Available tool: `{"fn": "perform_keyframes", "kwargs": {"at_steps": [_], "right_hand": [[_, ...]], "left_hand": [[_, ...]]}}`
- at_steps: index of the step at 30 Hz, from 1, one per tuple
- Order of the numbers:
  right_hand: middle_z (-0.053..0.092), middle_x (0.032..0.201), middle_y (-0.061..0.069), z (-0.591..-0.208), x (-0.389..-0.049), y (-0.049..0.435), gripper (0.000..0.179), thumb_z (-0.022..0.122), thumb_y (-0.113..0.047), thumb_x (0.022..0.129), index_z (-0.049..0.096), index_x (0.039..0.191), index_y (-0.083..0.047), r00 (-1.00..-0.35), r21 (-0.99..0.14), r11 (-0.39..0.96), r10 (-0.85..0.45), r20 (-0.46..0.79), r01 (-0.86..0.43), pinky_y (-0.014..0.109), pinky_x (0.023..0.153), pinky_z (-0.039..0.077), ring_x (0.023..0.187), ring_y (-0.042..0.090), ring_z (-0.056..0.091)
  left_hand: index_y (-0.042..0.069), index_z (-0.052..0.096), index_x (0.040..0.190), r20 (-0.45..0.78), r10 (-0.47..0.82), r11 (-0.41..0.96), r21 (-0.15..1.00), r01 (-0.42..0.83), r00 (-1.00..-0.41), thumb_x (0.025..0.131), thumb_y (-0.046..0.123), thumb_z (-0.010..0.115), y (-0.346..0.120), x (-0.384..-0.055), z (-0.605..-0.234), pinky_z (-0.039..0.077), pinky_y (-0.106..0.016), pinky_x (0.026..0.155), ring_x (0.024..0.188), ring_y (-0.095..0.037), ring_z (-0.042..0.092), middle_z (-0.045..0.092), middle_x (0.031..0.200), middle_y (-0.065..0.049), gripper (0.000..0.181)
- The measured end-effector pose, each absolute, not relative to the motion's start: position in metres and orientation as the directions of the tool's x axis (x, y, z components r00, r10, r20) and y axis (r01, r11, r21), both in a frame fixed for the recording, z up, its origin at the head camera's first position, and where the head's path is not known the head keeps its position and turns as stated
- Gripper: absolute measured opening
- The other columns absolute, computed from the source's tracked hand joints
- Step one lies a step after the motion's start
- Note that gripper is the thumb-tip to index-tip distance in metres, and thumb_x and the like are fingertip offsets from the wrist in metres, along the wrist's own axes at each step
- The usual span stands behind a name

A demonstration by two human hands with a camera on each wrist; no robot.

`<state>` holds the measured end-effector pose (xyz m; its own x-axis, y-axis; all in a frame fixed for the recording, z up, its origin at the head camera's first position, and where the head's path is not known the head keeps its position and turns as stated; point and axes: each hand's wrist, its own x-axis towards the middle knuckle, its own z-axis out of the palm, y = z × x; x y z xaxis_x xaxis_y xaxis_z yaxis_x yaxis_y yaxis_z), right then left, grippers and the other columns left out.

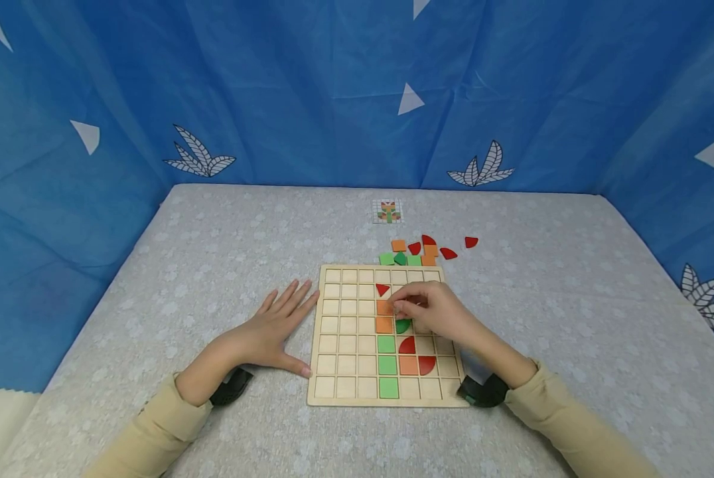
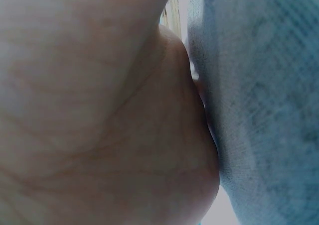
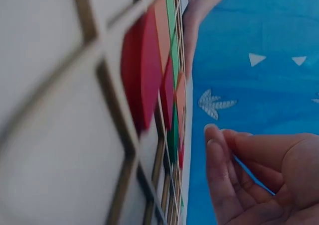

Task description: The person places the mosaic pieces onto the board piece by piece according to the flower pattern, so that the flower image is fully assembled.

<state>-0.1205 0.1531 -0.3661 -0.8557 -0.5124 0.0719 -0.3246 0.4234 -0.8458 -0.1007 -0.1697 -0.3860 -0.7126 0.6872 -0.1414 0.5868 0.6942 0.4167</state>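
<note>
A wooden grid board (image 1: 348, 345) lies on the table, partly filled with coloured tiles. My left hand (image 1: 267, 332) rests flat beside its left edge, fingers spread and fingertips close to the rim. Over the board's right half hovers my right hand (image 1: 431, 309), thumb and fingertips together by the upper orange square (image 1: 383, 307); no piece shows between them in the right wrist view. Below that hand sits a green quarter-circle (image 1: 403, 326). Down the same column run light green squares (image 1: 387, 365), with a red triangle (image 1: 382, 289) at its top. Red quarter-circles (image 1: 427, 365) flank a salmon square (image 1: 409, 365).
Behind the board lie loose pieces: orange squares (image 1: 399, 245), light green squares (image 1: 414, 260), a dark green piece (image 1: 400, 258) and several red quarter-circles (image 1: 448, 253). Farther back is a small pattern card (image 1: 388, 212). A blue curtain (image 1: 333, 93) hangs beyond the table.
</note>
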Motion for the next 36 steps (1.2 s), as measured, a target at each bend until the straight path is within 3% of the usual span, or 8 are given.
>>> {"fn": "perform_keyframes", "kwargs": {"at_steps": [7,13,19,23,27,31,36], "right_hand": [[0.066,0.099,0.012,-0.356,-0.135,0.171,0.019,0.060,-0.008,0.092,0.068,0.105,0.003,-0.901,-0.880,0.405,-0.431,0.055,-0.248,0.035,0.072,0.053,0.081,0.025,0.066],[0.065,0.099,0.019,-0.353,-0.159,0.192,0.023,0.058,-0.012,0.095,0.067,0.107,0.005,-0.945,-0.859,0.457,-0.316,0.084,-0.229,0.040,0.073,0.052,0.083,0.031,0.063],[0.064,0.100,0.014,-0.362,-0.182,0.211,0.027,0.057,-0.020,0.095,0.066,0.111,0.000,-0.984,-0.819,0.551,-0.155,0.087,-0.159,0.040,0.060,0.047,0.083,0.027,0.058],[0.062,0.099,0.014,-0.370,-0.192,0.218,0.026,0.058,-0.016,0.094,0.065,0.114,-0.001,-0.993,-0.795,0.597,-0.108,0.056,-0.109,0.035,0.049,0.044,0.080,0.024,0.058],[0.057,0.106,0.017,-0.377,-0.196,0.221,0.028,0.060,-0.011,0.092,0.062,0.116,0.002,-0.993,-0.744,0.660,-0.110,0.042,-0.105,0.029,0.058,0.045,0.084,0.027,0.055],[0.056,0.109,0.023,-0.382,-0.200,0.223,0.029,0.062,-0.007,0.090,0.061,0.116,0.007,-0.987,-0.682,0.716,-0.150,0.063,-0.152,0.039,0.072,0.045,0.089,0.032,0.052],[0.057,0.102,0.024,-0.384,-0.203,0.222,0.028,0.065,-0.005,0.088,0.063,0.112,0.008,-0.979,-0.627,0.754,-0.182,0.088,-0.196,0.043,0.072,0.044,0.084,0.032,0.051]], "left_hand": [[0.005,0.003,0.151,-0.141,0.690,0.692,0.416,0.589,-0.710,0.065,0.074,0.063,-0.170,-0.101,-0.387,-0.007,-0.055,0.105,0.138,-0.033,-0.012,-0.008,0.154,-0.017,0.125],[0.006,0.003,0.151,-0.142,0.686,0.696,0.414,0.587,-0.713,0.065,0.074,0.063,-0.170,-0.101,-0.386,-0.007,-0.054,0.105,0.138,-0.033,-0.011,-0.008,0.154,-0.016,0.125],[0.005,0.003,0.151,-0.146,0.684,0.697,0.418,0.582,-0.714,0.065,0.074,0.063,-0.170,-0.100,-0.386,-0.007,-0.055,0.105,0.138,-0.033,-0.011,-0.008,0.154,-0.016,0.125],[0.005,0.003,0.151,-0.148,0.688,0.695,0.417,0.586,-0.711,0.066,0.074,0.063,-0.169,-0.100,-0.385,-0.007,-0.055,0.105,0.138,-0.033,-0.012,-0.008,0.154,-0.016,0.125],[0.005,0.003,0.151,-0.148,0.691,0.692,0.421,0.587,-0.708,0.066,0.073,0.064,-0.169,-0.100,-0.385,-0.007,-0.055,0.105,0.138,-0.033,-0.012,-0.008,0.154,-0.016,0.124],[0.005,0.002,0.151,-0.151,0.692,0.692,0.420,0.588,-0.706,0.066,0.072,0.064,-0.170,-0.100,-0.384,-0.007,-0.055,0.105,0.138,-0.033,-0.012,-0.009,0.154,-0.016,0.124],[0.005,0.002,0.151,-0.153,0.692,0.692,0.419,0.588,-0.705,0.066,0.072,0.064,-0.170,-0.100,-0.384,-0.007,-0.055,0.105,0.138,-0.034,-0.012,-0.008,0.154,-0.017,0.124]]}}
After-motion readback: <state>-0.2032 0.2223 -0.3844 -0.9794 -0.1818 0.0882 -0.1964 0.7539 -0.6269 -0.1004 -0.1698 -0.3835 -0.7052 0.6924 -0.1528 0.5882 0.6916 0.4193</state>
